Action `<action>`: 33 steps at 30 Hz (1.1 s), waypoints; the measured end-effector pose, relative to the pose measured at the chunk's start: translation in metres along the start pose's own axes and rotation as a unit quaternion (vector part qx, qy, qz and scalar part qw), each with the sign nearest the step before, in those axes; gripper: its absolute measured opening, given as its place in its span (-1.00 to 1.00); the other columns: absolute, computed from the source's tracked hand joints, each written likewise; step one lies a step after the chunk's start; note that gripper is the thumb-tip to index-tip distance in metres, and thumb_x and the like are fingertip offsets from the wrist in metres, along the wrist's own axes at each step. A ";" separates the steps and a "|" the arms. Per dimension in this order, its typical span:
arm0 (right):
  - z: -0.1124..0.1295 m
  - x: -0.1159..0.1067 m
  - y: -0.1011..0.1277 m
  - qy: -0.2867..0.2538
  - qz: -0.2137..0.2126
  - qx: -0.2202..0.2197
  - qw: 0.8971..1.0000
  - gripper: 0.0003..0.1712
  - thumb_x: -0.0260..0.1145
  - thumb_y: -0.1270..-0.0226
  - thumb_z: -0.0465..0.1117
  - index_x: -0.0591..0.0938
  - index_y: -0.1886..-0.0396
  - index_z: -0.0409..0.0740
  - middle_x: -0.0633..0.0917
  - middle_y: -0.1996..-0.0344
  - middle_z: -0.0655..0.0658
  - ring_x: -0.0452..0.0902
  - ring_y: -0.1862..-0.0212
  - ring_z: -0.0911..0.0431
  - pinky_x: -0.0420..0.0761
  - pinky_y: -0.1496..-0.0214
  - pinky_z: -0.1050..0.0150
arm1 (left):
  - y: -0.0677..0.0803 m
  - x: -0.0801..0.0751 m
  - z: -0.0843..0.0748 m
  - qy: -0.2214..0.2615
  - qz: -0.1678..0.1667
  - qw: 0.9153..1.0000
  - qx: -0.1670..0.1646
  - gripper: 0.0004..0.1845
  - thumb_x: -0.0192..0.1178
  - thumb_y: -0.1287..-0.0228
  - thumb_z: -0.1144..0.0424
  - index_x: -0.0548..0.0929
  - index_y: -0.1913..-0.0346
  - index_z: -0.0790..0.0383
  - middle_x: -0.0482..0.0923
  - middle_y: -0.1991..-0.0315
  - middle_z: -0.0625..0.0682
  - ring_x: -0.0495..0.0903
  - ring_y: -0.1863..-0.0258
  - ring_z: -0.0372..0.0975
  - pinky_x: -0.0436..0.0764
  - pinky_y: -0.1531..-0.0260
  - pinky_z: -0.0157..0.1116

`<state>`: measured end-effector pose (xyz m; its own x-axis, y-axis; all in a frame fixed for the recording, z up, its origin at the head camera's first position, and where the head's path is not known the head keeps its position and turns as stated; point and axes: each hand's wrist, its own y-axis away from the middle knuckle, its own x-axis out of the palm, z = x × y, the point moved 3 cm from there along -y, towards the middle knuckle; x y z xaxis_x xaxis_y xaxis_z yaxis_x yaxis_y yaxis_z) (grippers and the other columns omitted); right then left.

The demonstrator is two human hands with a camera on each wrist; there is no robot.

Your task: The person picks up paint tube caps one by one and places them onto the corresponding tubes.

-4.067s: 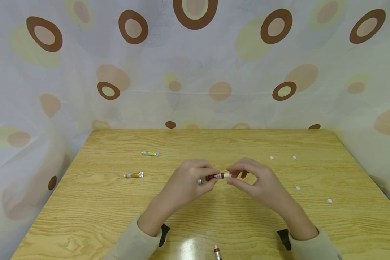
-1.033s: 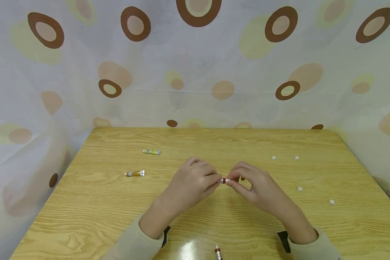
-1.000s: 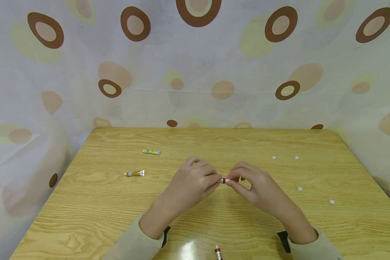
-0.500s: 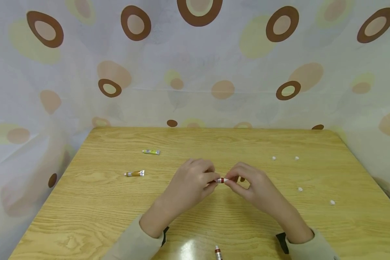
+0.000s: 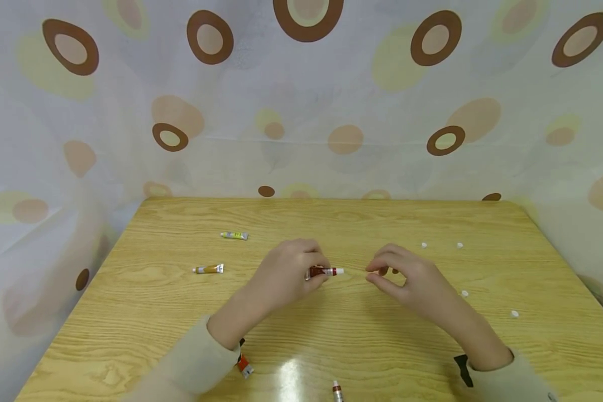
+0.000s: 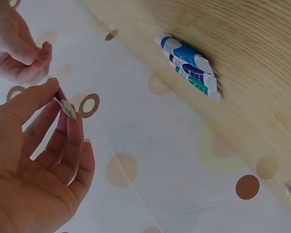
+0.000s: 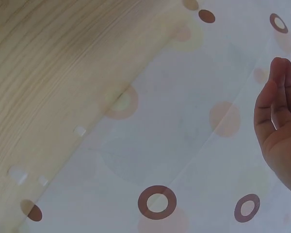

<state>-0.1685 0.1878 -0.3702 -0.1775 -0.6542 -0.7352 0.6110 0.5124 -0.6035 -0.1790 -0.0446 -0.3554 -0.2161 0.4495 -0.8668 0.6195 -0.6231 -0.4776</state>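
Observation:
In the head view my left hand pinches a dark red paint tube, its white tip pointing right. The left wrist view shows the crimped end of that tube between my thumb and fingers. A short gap to the right of the tip, my right hand hovers over the table with curved, slightly parted fingers. No object shows between those fingers in the right wrist view, where the right hand is at the right edge.
Yellow and ochre tubes lie at left. Near the front are an orange-red tube and a brownish red one. Several small white caps, one of them a near cap, lie at right. Blue, purple and green tubes show in the left wrist view.
My right hand has come off the tube's white tip and moved right. The left hand has shifted slightly left with the tube, and the orange-red tube now shows beside the left sleeve.

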 end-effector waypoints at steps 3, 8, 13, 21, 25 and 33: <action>-0.006 -0.008 0.004 0.021 0.004 0.009 1.000 -0.64 0.59 -0.04 -0.43 0.72 0.27 0.07 0.67 0.27 0.18 0.56 0.28 0.30 0.44 0.30 0.61 | 0.000 0.002 0.004 0.012 0.019 1.000 -0.017 -0.90 0.54 -0.16 0.18 0.84 0.30 0.08 0.67 0.35 -0.12 0.56 0.43 -0.35 0.59 0.29 -0.37; -0.016 -0.020 0.013 0.035 0.014 0.024 0.999 -0.66 0.57 -0.08 -0.43 0.73 0.27 0.08 0.66 0.27 0.20 0.55 0.27 0.34 0.47 0.29 0.59 | 0.002 0.006 0.008 0.022 0.042 0.998 -0.036 -0.90 0.54 -0.17 0.19 0.85 0.29 0.09 0.67 0.36 -0.11 0.54 0.43 -0.35 0.59 0.27 -0.37; -0.026 -0.029 0.022 0.051 0.027 0.043 0.997 -0.70 0.55 -0.12 -0.41 0.74 0.27 0.06 0.65 0.29 0.23 0.53 0.28 0.39 0.49 0.28 0.57 | 0.005 0.014 0.013 0.025 0.058 0.997 -0.040 -0.91 0.54 -0.17 0.18 0.85 0.30 0.09 0.66 0.40 -0.11 0.52 0.46 -0.36 0.54 0.33 -0.41; -0.042 -0.044 0.035 0.081 0.028 0.057 0.995 -0.61 0.58 -0.04 -0.45 0.71 0.28 0.13 0.63 0.33 0.27 0.49 0.29 0.44 0.48 0.21 0.61 | 0.012 0.029 0.017 0.021 0.076 0.996 -0.037 -0.91 0.52 -0.20 0.16 0.85 0.30 0.08 0.64 0.41 -0.11 0.48 0.48 -0.36 0.48 0.38 -0.43; -0.052 -0.051 0.043 0.084 0.029 0.068 0.994 -0.60 0.57 -0.05 -0.46 0.71 0.28 0.13 0.64 0.31 0.26 0.48 0.29 0.46 0.46 0.21 0.62 | 0.015 0.036 0.020 0.009 0.075 0.997 -0.033 -0.90 0.52 -0.20 0.15 0.85 0.30 0.07 0.65 0.39 -0.10 0.49 0.48 -0.36 0.49 0.37 -0.41; -0.069 -0.063 0.060 0.100 0.037 0.086 0.991 -0.59 0.57 -0.05 -0.46 0.70 0.26 0.13 0.63 0.35 0.29 0.48 0.31 0.49 0.45 0.24 0.61 | 0.020 0.046 0.024 0.003 0.080 0.996 -0.030 -0.89 0.52 -0.20 0.14 0.86 0.29 0.08 0.70 0.35 -0.11 0.60 0.41 -0.35 0.60 0.31 -0.36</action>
<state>-0.1741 0.2985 -0.3812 -0.2653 -0.4862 -0.8326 0.7471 0.4422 -0.4963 -0.1944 -0.0518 -0.4085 -0.1073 0.3517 -0.9300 0.6893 -0.6477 -0.3245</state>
